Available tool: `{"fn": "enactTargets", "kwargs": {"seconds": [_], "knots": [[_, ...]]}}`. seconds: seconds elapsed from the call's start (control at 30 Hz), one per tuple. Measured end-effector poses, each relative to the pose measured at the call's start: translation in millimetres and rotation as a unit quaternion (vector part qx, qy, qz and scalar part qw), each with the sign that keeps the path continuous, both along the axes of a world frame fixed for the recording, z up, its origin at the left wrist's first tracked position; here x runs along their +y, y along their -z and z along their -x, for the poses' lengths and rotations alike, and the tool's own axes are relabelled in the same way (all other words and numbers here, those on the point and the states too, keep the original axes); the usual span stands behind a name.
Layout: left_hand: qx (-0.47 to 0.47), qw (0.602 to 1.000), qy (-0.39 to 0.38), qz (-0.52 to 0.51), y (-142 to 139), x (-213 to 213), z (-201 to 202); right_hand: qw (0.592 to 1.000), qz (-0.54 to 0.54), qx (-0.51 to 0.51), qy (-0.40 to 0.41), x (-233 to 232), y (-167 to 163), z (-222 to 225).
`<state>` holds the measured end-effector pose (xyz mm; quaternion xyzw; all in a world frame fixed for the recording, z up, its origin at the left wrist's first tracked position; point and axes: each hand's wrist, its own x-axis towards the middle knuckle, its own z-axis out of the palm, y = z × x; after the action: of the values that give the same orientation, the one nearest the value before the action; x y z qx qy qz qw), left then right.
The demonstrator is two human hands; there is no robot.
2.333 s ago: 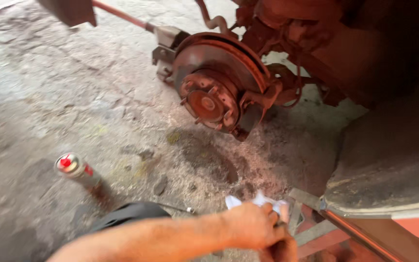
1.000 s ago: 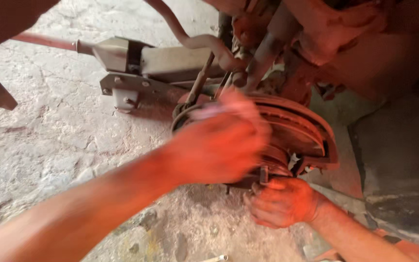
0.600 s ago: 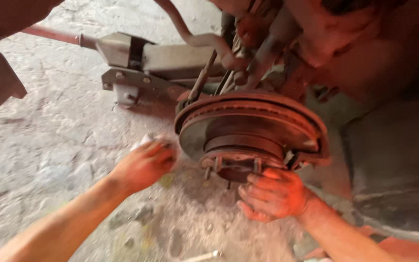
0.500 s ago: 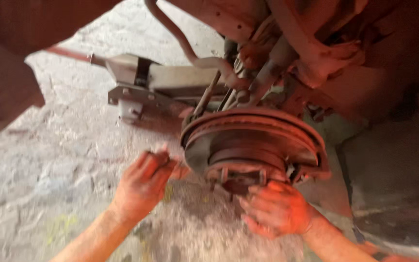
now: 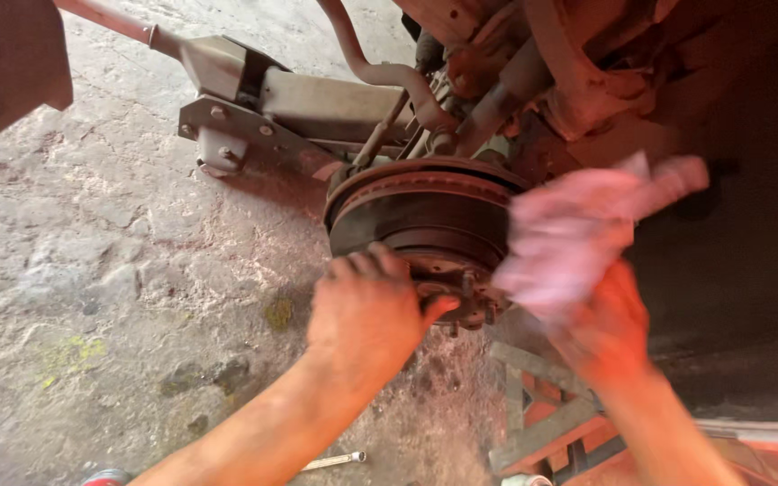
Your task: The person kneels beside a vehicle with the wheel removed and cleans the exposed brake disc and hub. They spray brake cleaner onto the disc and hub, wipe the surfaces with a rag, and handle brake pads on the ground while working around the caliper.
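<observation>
- Underfoot, the concrete floor (image 5: 92, 261) fills the left half of the frame: grey, rough and cracked, with dark oily stains near the lower middle and a yellowish smear at the lower left.
- At the centre sits the rusty brake disc (image 5: 425, 211), seen edge-on and tilted, its hub (image 5: 456, 292) facing down towards the lower middle of the frame.
- At the lower middle, the left hand (image 5: 366, 310) is pressed against the underside of the disc beside the hub, fingers curled loosely and thumb stretched out towards the hub; it grips nothing that can be made out.
- Right of centre, the right hand (image 5: 610, 328) is clenched around a pale crumpled rag (image 5: 578, 225), which is blurred and lies against the right edge of the disc.
- A grey metal arm (image 5: 308, 99) with bolts runs from the upper left towards the disc, and a bent tube (image 5: 371, 67) curves above it.
- Rust-coloured suspension parts (image 5: 578, 63) crowd the upper right; below them the wheel arch falls into deep shadow.
- At the lower right stands a metal frame of crossed grey bars (image 5: 533, 405) with orange parts behind it.
- A slim metal tool (image 5: 335, 461) lies on the floor at the bottom edge, just beside the left forearm.
- A dark blurred shape (image 5: 6, 63) fills the upper left corner; what it is cannot be told.
</observation>
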<state>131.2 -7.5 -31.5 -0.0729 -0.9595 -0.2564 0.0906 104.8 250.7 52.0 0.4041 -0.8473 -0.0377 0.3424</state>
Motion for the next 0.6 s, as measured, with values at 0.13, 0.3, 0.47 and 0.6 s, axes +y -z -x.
{"fn": "enactTargets", "kwargs": {"seconds": [0.13,0.3,0.47,0.6], "knots": [[-0.029,0.998,-0.047,0.042,-19.9,31.9,3.8,0.97,-0.24,-0.018,-0.032,-5.9,-2.4,43.6],[0.139,0.983,-0.118,0.035,-20.4,54.1,-6.8,0.978,-0.205,-0.038,-0.027,-16.1,-5.8,21.6],[0.108,0.985,-0.109,0.085,-14.2,82.4,1.4,0.975,-0.22,-0.027,0.002,-19.1,-10.4,23.8],[0.098,0.982,-0.076,0.14,-7.6,86.7,0.6,0.974,-0.225,-0.003,-0.01,-4.7,-6.9,34.2]]}}
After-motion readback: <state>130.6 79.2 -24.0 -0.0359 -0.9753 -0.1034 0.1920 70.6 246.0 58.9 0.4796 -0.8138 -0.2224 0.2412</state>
